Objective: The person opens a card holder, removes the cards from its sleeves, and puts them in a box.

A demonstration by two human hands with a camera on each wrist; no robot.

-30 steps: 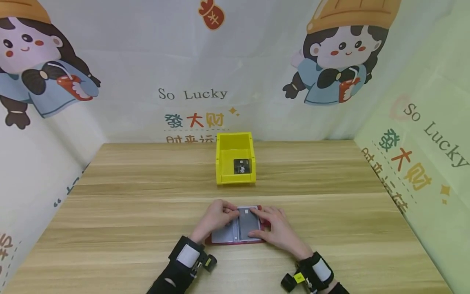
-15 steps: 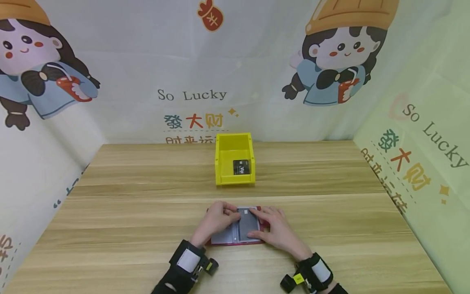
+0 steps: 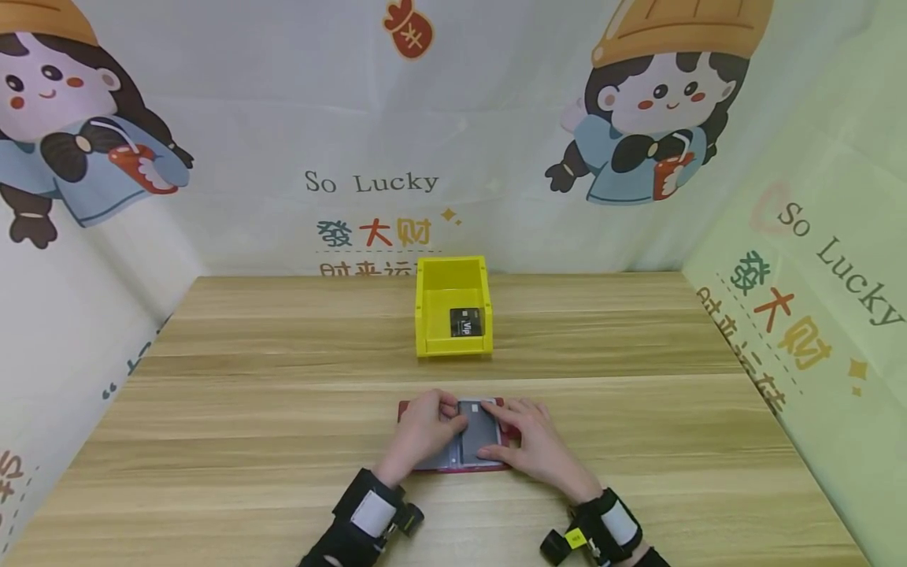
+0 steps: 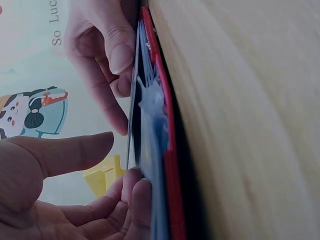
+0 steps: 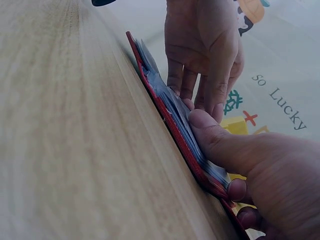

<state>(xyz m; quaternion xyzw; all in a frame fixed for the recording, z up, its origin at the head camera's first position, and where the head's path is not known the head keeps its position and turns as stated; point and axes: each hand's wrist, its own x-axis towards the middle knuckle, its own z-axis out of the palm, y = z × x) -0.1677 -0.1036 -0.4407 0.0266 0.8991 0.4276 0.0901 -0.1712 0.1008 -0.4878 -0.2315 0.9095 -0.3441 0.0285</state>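
Observation:
A red card holder (image 3: 404,409) lies opened out on the table, its clear sleeves (image 3: 435,461) showing. On its right-hand page is a dark grey card (image 3: 478,439) with a small pale square near the top. My left hand (image 3: 425,429) reaches over the left page, fingertips at the card's left side; in the left wrist view its thumb (image 4: 85,154) stands apart from its fingers. My right hand (image 3: 534,441) grips the holder's right side, thumb (image 5: 215,132) pressing on the page and other fingers at the red cover's edge. The index fingertip rests near the card's top.
Behind the holder stands a yellow bin (image 3: 453,346), a black card (image 3: 465,322) marked "Vip" lying in it. The wooden table (image 3: 283,339) ends at a printed cloth backdrop (image 3: 510,157) behind and on both sides.
My left hand has shifted slightly right and turned over the card's left edge, baring the red cover's top left corner. The right hand has held its place.

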